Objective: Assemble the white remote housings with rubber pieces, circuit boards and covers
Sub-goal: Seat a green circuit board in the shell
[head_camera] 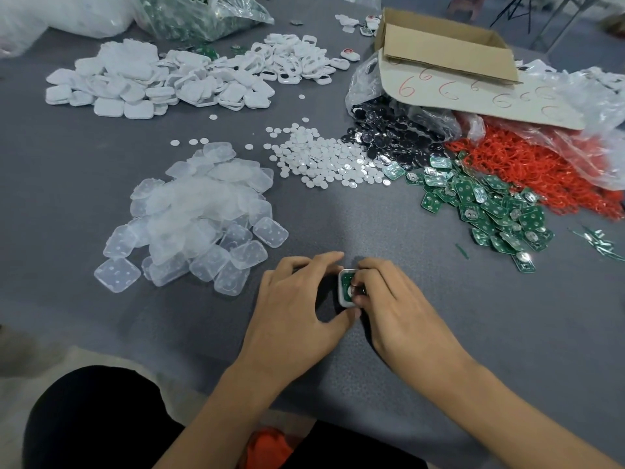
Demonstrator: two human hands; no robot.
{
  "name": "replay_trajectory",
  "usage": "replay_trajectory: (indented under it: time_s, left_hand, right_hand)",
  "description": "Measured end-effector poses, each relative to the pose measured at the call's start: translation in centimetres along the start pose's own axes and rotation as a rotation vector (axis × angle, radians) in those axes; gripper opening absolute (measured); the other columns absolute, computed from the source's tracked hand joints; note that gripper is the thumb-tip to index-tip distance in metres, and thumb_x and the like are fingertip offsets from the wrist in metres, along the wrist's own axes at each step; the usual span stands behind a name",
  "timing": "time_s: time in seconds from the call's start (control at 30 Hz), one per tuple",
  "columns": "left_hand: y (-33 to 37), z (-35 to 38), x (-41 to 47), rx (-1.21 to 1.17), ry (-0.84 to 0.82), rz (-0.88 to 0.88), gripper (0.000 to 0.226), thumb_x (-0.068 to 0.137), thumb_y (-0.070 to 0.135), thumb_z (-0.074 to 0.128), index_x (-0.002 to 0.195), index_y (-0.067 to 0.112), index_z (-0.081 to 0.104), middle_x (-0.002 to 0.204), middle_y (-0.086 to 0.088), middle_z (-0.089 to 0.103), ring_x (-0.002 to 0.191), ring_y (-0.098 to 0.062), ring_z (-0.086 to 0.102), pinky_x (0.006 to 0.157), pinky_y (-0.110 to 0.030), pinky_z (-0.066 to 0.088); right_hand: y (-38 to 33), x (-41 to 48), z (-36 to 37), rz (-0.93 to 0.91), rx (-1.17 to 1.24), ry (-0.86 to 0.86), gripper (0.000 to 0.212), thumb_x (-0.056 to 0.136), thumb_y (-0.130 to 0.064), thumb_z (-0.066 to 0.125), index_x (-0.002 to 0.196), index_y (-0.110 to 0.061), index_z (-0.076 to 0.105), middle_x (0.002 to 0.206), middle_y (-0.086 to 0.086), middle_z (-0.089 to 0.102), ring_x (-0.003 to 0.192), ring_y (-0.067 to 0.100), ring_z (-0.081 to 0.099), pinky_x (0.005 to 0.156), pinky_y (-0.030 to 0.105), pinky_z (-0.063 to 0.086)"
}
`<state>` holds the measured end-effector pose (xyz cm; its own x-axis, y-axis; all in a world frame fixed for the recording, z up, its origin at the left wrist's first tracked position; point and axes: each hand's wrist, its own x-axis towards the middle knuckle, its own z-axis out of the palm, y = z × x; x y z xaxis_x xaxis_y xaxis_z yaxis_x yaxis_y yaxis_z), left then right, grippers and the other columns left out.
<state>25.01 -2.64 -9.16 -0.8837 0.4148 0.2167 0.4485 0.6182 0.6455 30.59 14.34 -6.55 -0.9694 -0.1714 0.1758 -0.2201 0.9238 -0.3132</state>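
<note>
Low in the frame's centre, the left hand (297,306) pinched a white housing (344,288) on the grey worktop (338,214); the right hand (392,299) pressed its green circuit board (346,282). Upper right, a cardboard sheet (473,99) bore red sixes.

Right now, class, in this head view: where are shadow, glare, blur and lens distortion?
Head view: a shadow under the left hand on the grey table; glare on the dark metal discs and the clear plastic bag; the white bag at far left is blurred; wide-angle bending toward the edges; the white square housing gripped by the right hand is sharp.
</note>
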Motion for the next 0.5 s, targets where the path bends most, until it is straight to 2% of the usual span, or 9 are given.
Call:
replay_trajectory:
  time_s: [0.07, 0.27, 0.5]
  left_hand:
    - [0.2, 0.0, 0.0, 0.004, 0.008, -0.002, 0.067, 0.076, 0.061, 0.067, 0.137, 0.041, 0.049, 0.116, 0.031, 0.062, 0.118, 0.001, 0.046, 0.095, -0.025, 0.031]
    - [0.4, -0.2, 0.0, 0.003, -0.004, -0.014, 0.057, 0.080, 0.053, 0.062, 0.135, 0.041, 0.052, 0.117, 0.030, 0.059, 0.117, 0.000, 0.046, 0.097, -0.027, 0.033]
    - [0.9, -0.2, 0.1, 0.026, 0.008, -0.040, 0.042, 0.080, 0.055, 0.059, 0.120, 0.042, 0.060, 0.110, 0.032, 0.060, 0.116, -0.002, 0.045, 0.093, -0.030, 0.035]
  right_hand:
    - [0.1, 0.1, 0.0, -0.002, 0.004, 0.000, 0.017, 0.098, -0.012, 0.051, 0.113, -0.006, 0.058, 0.122, 0.006, 0.052, 0.105, 0.025, 0.057, 0.090, 0.042, 0.049]
    - [0.1, 0.1, 0.5, 0.036, 0.014, 0.010, 0.026, 0.088, 0.001, 0.064, 0.111, -0.010, 0.057, 0.122, 0.003, 0.053, 0.107, 0.024, 0.056, 0.090, 0.040, 0.049]
    - [0.0, 0.2, 1.0, 0.062, 0.050, 0.069, 0.020, 0.092, -0.001, 0.060, 0.106, -0.013, 0.055, 0.116, 0.001, 0.054, 0.103, 0.023, 0.056, 0.087, 0.042, 0.048]
